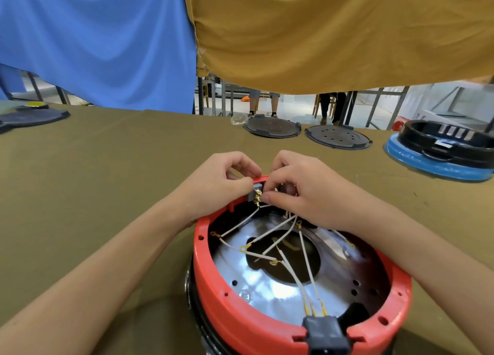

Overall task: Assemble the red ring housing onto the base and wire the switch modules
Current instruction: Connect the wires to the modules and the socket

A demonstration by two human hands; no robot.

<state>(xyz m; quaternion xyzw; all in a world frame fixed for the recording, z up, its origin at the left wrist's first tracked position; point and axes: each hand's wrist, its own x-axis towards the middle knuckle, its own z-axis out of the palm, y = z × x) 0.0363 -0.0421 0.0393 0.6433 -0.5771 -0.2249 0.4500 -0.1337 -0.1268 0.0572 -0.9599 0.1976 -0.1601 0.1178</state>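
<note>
The red ring housing (213, 280) sits in front of me on a black base (193, 301), with a shiny metal plate (270, 288) inside. Several white wires (287, 261) with gold terminals cross the plate and run to a black connector block (324, 330) at the near rim. At the far rim sits a grey switch module (255, 191) with brass terminals. My left hand (222, 183) pinches the module and rim from the left. My right hand (299, 186) pinches a wire end at the module's terminals.
Two dark round lids (271, 127) (337, 136) lie at the table's far edge. A black housing on a blue ring (443, 151) stands far right. Another dark lid (32, 116) lies far left. Blue and mustard cloths hang behind; people's legs show beyond.
</note>
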